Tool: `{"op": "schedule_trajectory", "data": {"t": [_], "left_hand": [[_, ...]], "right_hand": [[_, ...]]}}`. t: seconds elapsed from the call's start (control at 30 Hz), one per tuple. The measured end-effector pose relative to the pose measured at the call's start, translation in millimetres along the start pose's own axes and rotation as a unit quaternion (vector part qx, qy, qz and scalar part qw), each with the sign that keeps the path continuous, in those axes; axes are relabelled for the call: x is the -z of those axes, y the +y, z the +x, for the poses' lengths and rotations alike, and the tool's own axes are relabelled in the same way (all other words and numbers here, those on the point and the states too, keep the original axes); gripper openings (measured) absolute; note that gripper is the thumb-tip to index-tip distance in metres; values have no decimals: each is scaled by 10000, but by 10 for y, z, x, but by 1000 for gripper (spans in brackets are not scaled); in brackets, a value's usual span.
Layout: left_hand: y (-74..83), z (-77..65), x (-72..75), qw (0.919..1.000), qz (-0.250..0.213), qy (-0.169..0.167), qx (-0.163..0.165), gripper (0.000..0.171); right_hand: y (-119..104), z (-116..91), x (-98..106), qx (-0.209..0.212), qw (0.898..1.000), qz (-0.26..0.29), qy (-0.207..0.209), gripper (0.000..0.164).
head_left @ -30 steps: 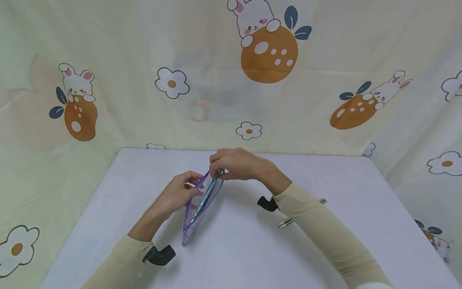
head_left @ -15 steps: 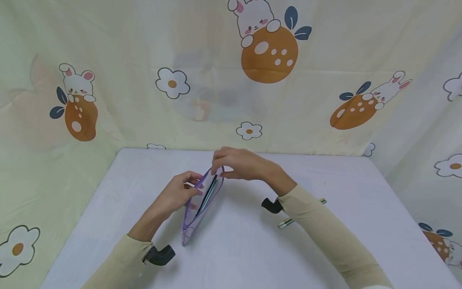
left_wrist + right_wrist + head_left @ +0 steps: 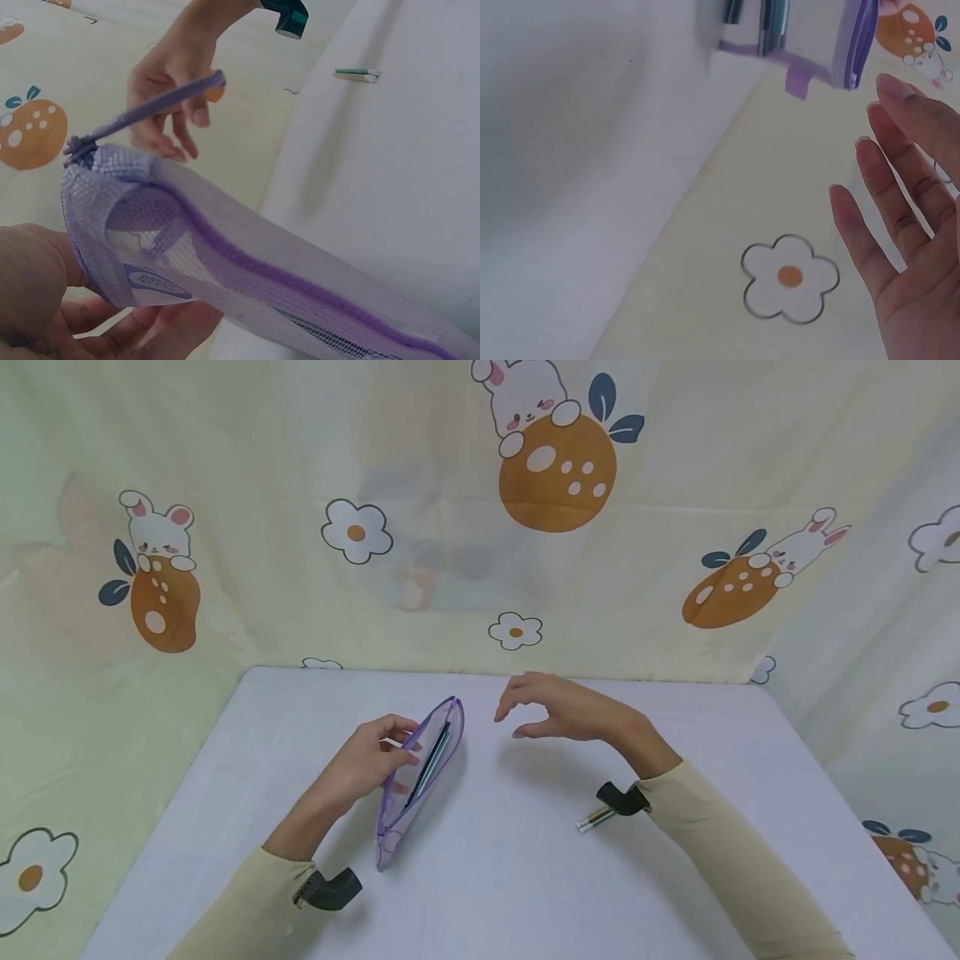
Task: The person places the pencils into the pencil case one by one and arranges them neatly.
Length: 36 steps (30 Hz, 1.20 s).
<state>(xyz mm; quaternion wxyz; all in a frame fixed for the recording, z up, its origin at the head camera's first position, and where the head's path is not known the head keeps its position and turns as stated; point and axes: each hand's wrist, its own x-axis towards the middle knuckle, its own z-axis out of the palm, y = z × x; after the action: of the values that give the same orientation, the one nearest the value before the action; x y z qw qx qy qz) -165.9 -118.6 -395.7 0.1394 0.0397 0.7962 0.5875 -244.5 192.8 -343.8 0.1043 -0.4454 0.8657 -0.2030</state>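
My left hand point(image 3: 371, 758) holds a purple-edged mesh pencil pouch point(image 3: 391, 843) upright on the table, its thumb and fingers on one side of the unzipped mouth. Inside lie slim dark and teal pens point(image 3: 431, 764), which also show through the clear side in the right wrist view. To the right of the pouch, my right hand point(image 3: 570, 708) hovers above the table, fingers spread and relaxed around nothing. Two pencils point(image 3: 595, 821) lie on the table under my right wrist, partly hidden by it; the left wrist view shows their ends point(image 3: 357, 75).
A white-covered table point(image 3: 480, 893) lies beneath both hands. Behind it hangs a cream curtain point(image 3: 450, 460) printed with rabbits and flowers. Black camera mounts point(image 3: 330, 890) stick out from both wrists.
My right hand lowered a teal pen into the pouch and let it go. It then pulled back from the pouch's mouth to the right. The left hand has stayed in place.
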Motion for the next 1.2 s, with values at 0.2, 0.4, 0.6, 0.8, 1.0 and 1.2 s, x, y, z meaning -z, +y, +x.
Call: {"op": "schedule_trajectory", "data": {"t": [0.2,0.4,0.6,0.8,1.0,1.2], "left_hand": [[-14,-2,4,10000,-66,-34,12,38],[-27,-4,19,9999,-123,-63,-17,39],[-28,-5,19,9999,-109,-69,-9,39],[-22,-6,18,10000,-85,-38,-7,38],[-22,0,17,10000,-76,-28,-15,38],[-23,7,16,10000,-42,-17,-13,38]], "right_hand": [[159,-280,-31,-240,9995,178,-81,32],[282,-507,-63,-591,9976,352,-86,33],[459,-729,-111,-1007,9932,540,-200,36],[667,-1018,-178,-1349,9873,791,-280,33],[833,-1272,-219,-1492,9849,854,-215,31],[972,-1491,-251,-1798,9798,853,-189,31]]}}
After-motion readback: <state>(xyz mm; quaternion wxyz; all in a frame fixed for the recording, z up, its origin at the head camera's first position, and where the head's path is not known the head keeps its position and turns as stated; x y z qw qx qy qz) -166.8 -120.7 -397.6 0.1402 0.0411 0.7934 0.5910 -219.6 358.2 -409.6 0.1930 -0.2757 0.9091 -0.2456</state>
